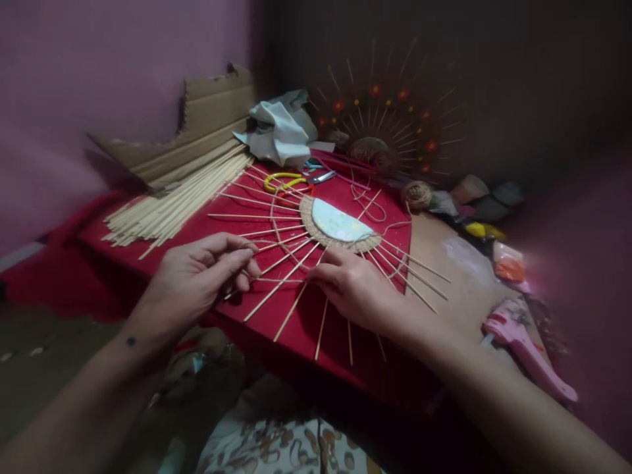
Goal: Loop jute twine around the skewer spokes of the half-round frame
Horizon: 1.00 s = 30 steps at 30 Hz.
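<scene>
A half-round woven piece (307,224) with a pale blue patterned cloth (340,222) at its centre lies on the red tablecloth (197,237). Thin wooden sticks (296,299) fan out from its curved edge. My left hand (210,266) is closed in a pinch on a length of twine (280,281), left of the sticks. That twine runs across to my right hand (353,283), whose fingers are also pinched on it just below the woven edge. The right fingertips are partly hidden. More twine forms a loose arc over the sticks further left.
Behind the work lie yellow-handled scissors (284,181), a bundle of sticks (182,197), torn cardboard (197,131) and crumpled cloth (284,131). A twine ball (416,195) and a pink glue gun (526,349) are on the right. A flower-decorated stick fan (380,125) stands at the back.
</scene>
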### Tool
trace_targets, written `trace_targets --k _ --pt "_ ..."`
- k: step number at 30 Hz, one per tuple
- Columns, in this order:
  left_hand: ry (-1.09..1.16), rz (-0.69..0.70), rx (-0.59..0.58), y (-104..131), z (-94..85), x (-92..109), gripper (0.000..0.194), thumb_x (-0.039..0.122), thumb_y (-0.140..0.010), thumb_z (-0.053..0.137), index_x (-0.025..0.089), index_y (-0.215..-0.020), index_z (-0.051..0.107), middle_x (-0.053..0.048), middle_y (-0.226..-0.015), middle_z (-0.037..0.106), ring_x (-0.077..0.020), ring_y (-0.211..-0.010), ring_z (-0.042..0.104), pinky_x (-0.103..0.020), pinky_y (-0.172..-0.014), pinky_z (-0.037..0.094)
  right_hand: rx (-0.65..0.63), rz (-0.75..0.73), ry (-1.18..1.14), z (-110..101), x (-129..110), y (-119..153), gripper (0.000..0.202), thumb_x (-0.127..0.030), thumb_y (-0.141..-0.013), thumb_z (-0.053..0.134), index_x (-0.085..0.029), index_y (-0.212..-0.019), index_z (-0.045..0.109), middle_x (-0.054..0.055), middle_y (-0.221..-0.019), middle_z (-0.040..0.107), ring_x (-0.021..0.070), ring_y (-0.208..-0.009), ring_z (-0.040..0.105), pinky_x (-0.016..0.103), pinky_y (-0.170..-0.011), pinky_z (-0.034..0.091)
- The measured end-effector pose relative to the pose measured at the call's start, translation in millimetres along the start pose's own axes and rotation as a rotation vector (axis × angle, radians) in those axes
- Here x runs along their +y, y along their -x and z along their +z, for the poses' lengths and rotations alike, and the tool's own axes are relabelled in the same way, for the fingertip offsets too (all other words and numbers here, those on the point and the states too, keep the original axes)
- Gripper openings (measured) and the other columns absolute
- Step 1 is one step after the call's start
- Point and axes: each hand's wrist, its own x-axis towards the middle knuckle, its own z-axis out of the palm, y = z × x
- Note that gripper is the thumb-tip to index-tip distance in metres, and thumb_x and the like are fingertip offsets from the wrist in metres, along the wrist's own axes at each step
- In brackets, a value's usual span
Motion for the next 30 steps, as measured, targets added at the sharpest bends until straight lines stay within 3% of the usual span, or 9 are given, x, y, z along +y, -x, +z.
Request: trace_targets --k 5,13,21,26,30 --pt "0.04 -0.025 -0.011 11 -2.2 2 0.013 0.031 -0.076 0.064 0.019 -0.082 0.062 -0.002 -0.069 0.068 -0.0098 -0.048 0.055 -0.018 -0.043 0.044 -0.071 -0.053 0.138 7 -2 -8 0.027 -0.009 -0.084 0.045 -0.018 -0.095 0.067 0.008 -0.087 0.058 0.019 -0.081 0.052 0.03 -0.062 0.039" --pt "0.001 0.036 -0.058 33 -7.8 -10 0.012 0.027 -0.076 0.065 0.021 -0.086 0.065 -0.002 -0.073 0.071 -0.0106 -0.056 0.06 -0.019 -0.057 0.051 -0.055 -0.016 -0.124 0 2 -3 0.033 -0.003 -0.078 0.044 -0.014 -0.099 0.067 0.009 -0.094 0.059 0.0167 -0.083 0.055 0.03 -0.072 0.045" --pt "-0.014 -0.004 0.028 55 -5.2 -18 0.013 0.028 -0.073 0.067 0.023 -0.085 0.066 -0.001 -0.068 0.07 -0.0114 -0.052 0.058 -0.019 -0.051 0.047 -0.026 -0.012 -0.19 2 3 -3 0.028 -0.008 -0.084 0.042 -0.012 -0.095 0.067 0.008 -0.089 0.058 0.0165 -0.08 0.055 0.032 -0.074 0.046" --pt "-0.049 -0.022 0.051 67 -5.0 -18 0.015 0.028 -0.073 0.067 0.023 -0.087 0.067 -0.001 -0.066 0.069 -0.0105 -0.048 0.055 -0.019 -0.05 0.046 -0.005 -0.025 -0.068 10 3 -3 0.022 -0.009 -0.084 0.047 -0.014 -0.095 0.066 0.009 -0.091 0.057 0.0179 -0.085 0.054 0.03 -0.071 0.044" --pt "-0.057 -0.066 -0.075 70 -11.5 -21 0.019 0.032 -0.076 0.064 0.022 -0.092 0.065 -0.002 -0.068 0.068 -0.0116 -0.049 0.057 -0.02 -0.049 0.047 -0.019 -0.041 0.1 15 3 -4 0.02 -0.014 -0.089 0.044 -0.019 -0.095 0.063 0.007 -0.088 0.055 0.0178 -0.082 0.051 0.028 -0.063 0.038"
